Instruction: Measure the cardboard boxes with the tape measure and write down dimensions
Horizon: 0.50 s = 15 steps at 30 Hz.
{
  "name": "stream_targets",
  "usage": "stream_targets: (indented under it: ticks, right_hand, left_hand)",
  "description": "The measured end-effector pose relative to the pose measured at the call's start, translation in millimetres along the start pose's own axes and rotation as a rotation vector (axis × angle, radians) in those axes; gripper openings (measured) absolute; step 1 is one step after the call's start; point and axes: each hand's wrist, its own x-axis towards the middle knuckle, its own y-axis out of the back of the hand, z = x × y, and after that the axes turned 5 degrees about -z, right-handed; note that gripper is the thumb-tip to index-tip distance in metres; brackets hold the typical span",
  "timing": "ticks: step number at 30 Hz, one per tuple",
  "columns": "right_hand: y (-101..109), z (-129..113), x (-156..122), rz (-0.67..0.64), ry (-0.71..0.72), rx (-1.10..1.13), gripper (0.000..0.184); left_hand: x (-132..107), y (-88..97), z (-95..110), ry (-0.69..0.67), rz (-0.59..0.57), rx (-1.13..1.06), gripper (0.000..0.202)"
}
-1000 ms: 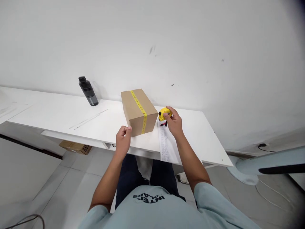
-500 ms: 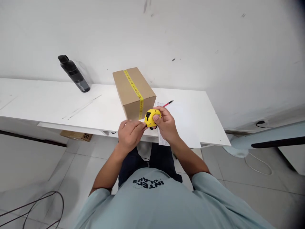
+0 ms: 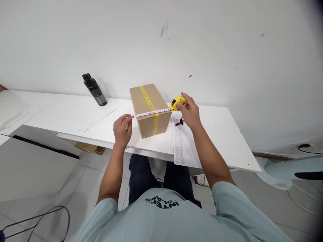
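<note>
A closed cardboard box (image 3: 144, 102) with yellow printed tape down its middle stands on the white table. My right hand (image 3: 189, 111) grips a yellow tape measure (image 3: 178, 103) just off the box's right front corner. Its white blade (image 3: 151, 113) is pulled out across the box top, along the front edge. At the left front corner my left hand (image 3: 123, 129) pinches the blade's end between thumb and fingers. The tape measure's dark wrist strap hangs over a red and black pen below my right hand.
A sheet of paper with writing (image 3: 179, 148) lies right of the box, its lower edge at the table's front edge. A black bottle (image 3: 94, 90) stands at the back left by the wall. Another cardboard box (image 3: 89, 148) is under the table.
My hands have moved apart and forward to the box. The blade, in the case before, is now drawn out between them across the box top.
</note>
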Motion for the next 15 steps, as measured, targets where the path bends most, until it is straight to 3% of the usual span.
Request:
stream_targets:
  ticks: [4, 7, 15]
  right_hand:
    - [-4, -6, -1, -0.022, 0.003, 0.03, 0.064]
    - [-3, -6, 2, -0.036, 0.0, 0.045, 0.066]
    - [-3, -6, -1, -0.042, -0.038, 0.059, 0.064]
  left_hand:
    - [-4, -8.4, 24, 0.036, -0.079, -0.172, 0.041]
    - [-2, -10.9, 34, 0.049, -0.084, -0.146, 0.041]
    - [-3, -14.0, 29, 0.048, -0.07, -0.097, 0.031]
